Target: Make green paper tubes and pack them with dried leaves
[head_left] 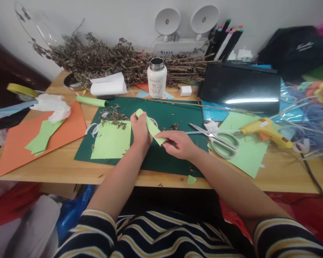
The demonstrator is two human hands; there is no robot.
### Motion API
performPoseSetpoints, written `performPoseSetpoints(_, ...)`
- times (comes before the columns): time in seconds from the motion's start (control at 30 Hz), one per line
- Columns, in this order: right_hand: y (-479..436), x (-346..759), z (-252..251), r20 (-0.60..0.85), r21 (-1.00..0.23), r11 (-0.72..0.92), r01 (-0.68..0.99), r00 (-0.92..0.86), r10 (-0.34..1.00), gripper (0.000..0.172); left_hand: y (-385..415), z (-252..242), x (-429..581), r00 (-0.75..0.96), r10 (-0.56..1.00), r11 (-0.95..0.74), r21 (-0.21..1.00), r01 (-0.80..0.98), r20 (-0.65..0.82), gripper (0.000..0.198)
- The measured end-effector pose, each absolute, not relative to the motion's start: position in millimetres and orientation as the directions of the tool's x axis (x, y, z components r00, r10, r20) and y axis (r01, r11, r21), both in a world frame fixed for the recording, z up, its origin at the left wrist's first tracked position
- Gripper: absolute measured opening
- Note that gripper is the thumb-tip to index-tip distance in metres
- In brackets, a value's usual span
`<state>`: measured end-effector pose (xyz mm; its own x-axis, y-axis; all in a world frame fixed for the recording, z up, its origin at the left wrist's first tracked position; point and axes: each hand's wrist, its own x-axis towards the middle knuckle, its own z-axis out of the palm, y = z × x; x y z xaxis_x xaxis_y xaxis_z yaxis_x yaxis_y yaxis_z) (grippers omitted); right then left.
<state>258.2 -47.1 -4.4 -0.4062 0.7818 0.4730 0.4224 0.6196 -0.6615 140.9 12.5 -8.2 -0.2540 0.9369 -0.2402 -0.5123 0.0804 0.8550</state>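
Between my hands is a rolled tube of light green paper, tilted down to the right above the green cutting mat. My left hand is wrapped round its upper left part. At the lower right end, the fingers of my right hand pinch the paper's edge; whatever is inside that end is hidden. A flat light green sheet lies on the mat left of my hands, with dried plant bits along its top. Scissors lie partly spread to the right of my right hand.
A white bottle without its lid stands behind the mat, before a pile of dried stems. A yellow glue gun lies at the right on green paper. Orange paper and another green paper roll are at the left.
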Motion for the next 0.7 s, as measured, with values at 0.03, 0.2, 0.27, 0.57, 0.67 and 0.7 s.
performPoseSetpoints(0.03,-47.4,257.5,-5.0,0.476,-0.654,0.618,0.436,-0.398,0.785,0.033,12.4,-8.3,140.9,-0.254,0.937,0.082,0.858,-0.506,-0.239,0.028)
performPoseSetpoints(0.2,-47.4,254.9,-7.2,0.517,-0.604,0.638,0.478,-0.374,0.770,0.033,13.0,-8.7,141.1,-0.263,0.936,0.082,0.870,-0.487,-0.235,0.026)
performPoseSetpoints(0.27,-47.0,254.7,-8.0,0.540,-0.591,0.649,0.479,-0.363,0.759,0.032,13.5,-8.7,141.4,-0.266,0.934,0.084,0.869,-0.487,-0.240,0.025)
performPoseSetpoints(0.57,-46.4,252.4,-12.7,0.502,-0.598,0.617,0.512,-0.361,0.786,0.031,13.2,-9.9,141.9,-0.243,0.939,0.100,0.870,-0.482,-0.243,0.024)
performPoseSetpoints(0.67,-46.2,253.0,-12.2,0.503,-0.596,0.617,0.514,-0.360,0.786,0.031,14.0,-10.0,141.9,-0.239,0.940,0.104,0.871,-0.481,-0.244,0.023)
performPoseSetpoints(0.7,-45.9,254.1,-11.9,0.500,-0.598,0.618,0.510,-0.366,0.785,0.031,14.5,-10.1,141.8,-0.238,0.939,0.108,0.868,-0.485,-0.250,0.023)
